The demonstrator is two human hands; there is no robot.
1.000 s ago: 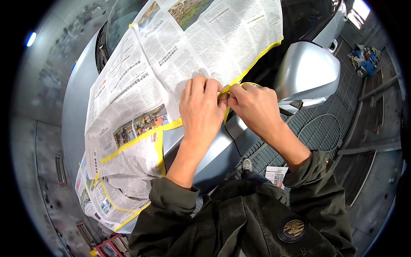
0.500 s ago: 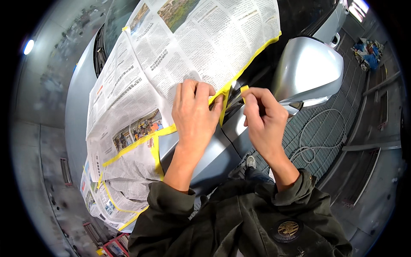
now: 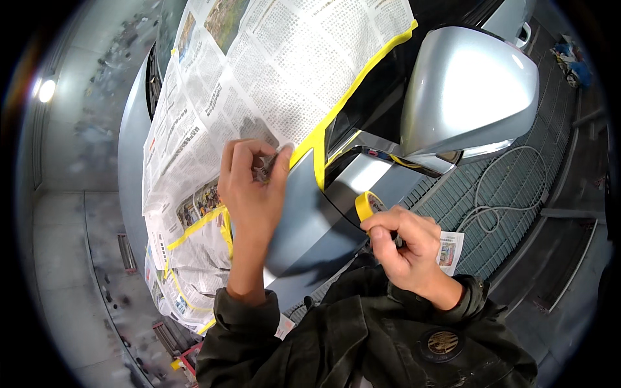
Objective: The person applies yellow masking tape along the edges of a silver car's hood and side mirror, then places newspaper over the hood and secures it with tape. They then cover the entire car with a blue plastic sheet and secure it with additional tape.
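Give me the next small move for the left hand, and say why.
I'd probably have the left hand press along the tape strip: it is right beside the strip's lower end, at the newspaper's edge, while the right hand is taken up with the roll. Whether the strip is fully stuck down, I can't tell.
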